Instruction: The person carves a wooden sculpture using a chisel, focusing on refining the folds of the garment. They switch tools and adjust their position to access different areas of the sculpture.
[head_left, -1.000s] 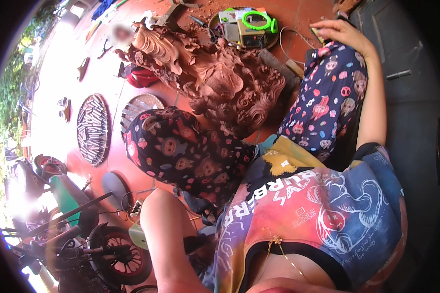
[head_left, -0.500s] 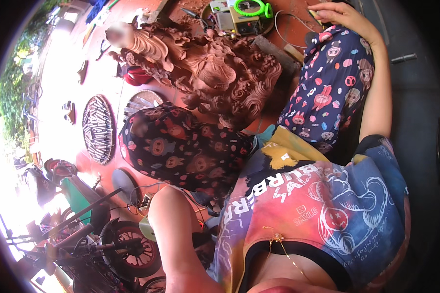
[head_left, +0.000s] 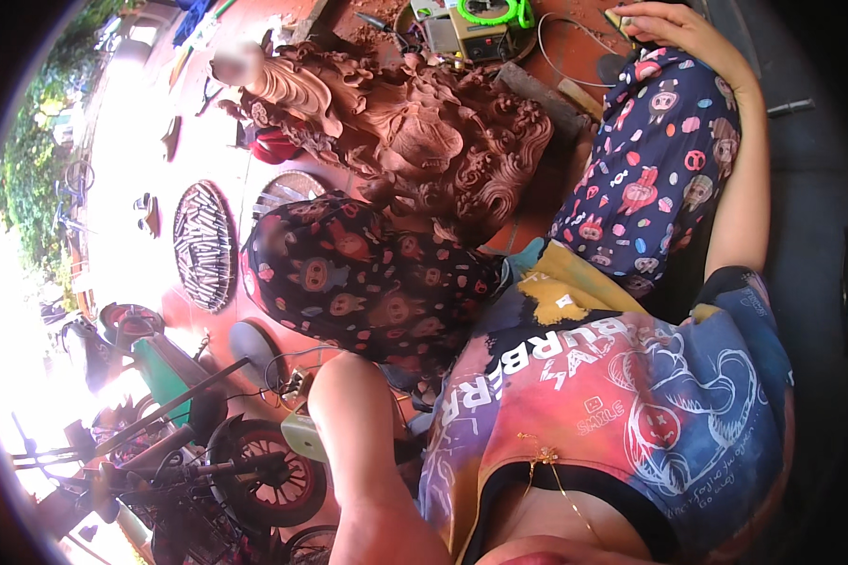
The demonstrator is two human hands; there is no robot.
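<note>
My right hand is beside my raised right knee, its fingers closed on a small yellowish piece whose kind I cannot make out. Of my left side only the bare bent arm shows; the left hand is hidden. Between my legs, clad in patterned dark trousers, lies a large reddish-brown wood carving with a robed figure and swirling relief. Neither visible hand touches it.
Left of my leg lie a round tray of chisels and a second, partly covered round tray. Beyond the carving sit a small power box and a green ring-shaped thing. A motorbike stands at lower left.
The whole view has shifted, so everything appears slightly further right. My right hand keeps its grip on the small yellowish piece, and the carving lies as before.
</note>
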